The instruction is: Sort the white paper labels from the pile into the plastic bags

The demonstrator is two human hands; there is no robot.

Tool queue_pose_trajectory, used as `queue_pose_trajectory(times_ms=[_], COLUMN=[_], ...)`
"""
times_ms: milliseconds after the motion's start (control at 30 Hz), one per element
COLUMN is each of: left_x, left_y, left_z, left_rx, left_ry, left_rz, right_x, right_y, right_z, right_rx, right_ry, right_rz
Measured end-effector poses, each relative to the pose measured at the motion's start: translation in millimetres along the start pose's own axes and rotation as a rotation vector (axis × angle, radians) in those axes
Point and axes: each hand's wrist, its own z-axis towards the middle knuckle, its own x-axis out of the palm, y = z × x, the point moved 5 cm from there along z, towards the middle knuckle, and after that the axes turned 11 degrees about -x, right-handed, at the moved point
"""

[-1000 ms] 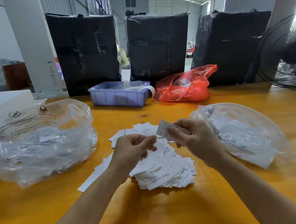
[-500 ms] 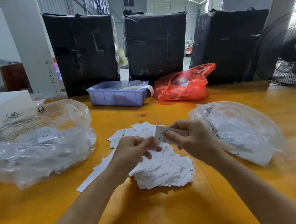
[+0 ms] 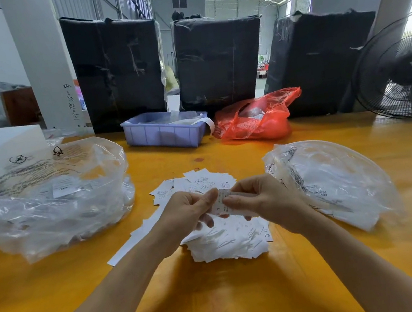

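Table top (image 3: 247,296) is showing smooth orange-yellow finish, semi-gloss, reflecting light softly. Pile of labels (image 3: 228,240) is reading as thin matt white paper with black print. Left bag (image 3: 46,206) and right bag (image 3: 337,184) are appearing as clear, crinkled, glossy plastic film. Tray (image 3: 164,135) is looking like matt lavender moulded plastic. Red bag (image 3: 256,121) is glinting as thin translucent plastic.

Both my forearms enter from the lower frame corners and converge at centre. My left hand (image 3: 185,212) and right hand (image 3: 262,198) meet fingertip to fingertip, fingers curled, thumbs uppermost, pinching between them a small label (image 3: 222,201), wrists held slightly raised.
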Motion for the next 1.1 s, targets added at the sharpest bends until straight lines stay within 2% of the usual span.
queue_pose_trajectory(times_ms=[133, 267, 500, 667, 867, 967, 1100], left_x=[3.8, -0.5, -7.5, 1.8, 2.6, 7.7, 3.6], left_y=[2.1, 3.9, 2.4, 3.4, 4.1, 5.4, 6.8], left_z=[-0.5, -0.4, 3.6, -0.4, 0.5, -2.5, -1.4], left_rx=[-0.038, -0.022, 0.018, 0.028, 0.004, 0.006, -0.015], left_ry=[0.061, 0.022, -0.129, -0.106, -0.102, -0.095, -0.233], left_rz=[0.025, -0.009, -0.088, -0.079, -0.104, -0.024, -0.135], right_x=[0.1, 0.1, -7.7, -6.7, -0.4, 8.4, 1.8], right_y=[-4.2, -8.3, -11.9, -9.6, -6.5, -4.6, 0.3], right_z=[-2.1, -3.1, 1.6, 1.5, 1.4, 1.7, 3.0], right_rx=[0.045, 0.082, 0.082, 0.017, 0.024, -0.001, -0.058], right_ry=[0.072, 0.132, -0.009, -0.097, 0.020, 0.034, -0.118], right_rz=[0.057, 0.105, 0.127, 0.087, -0.008, -0.031, -0.145])
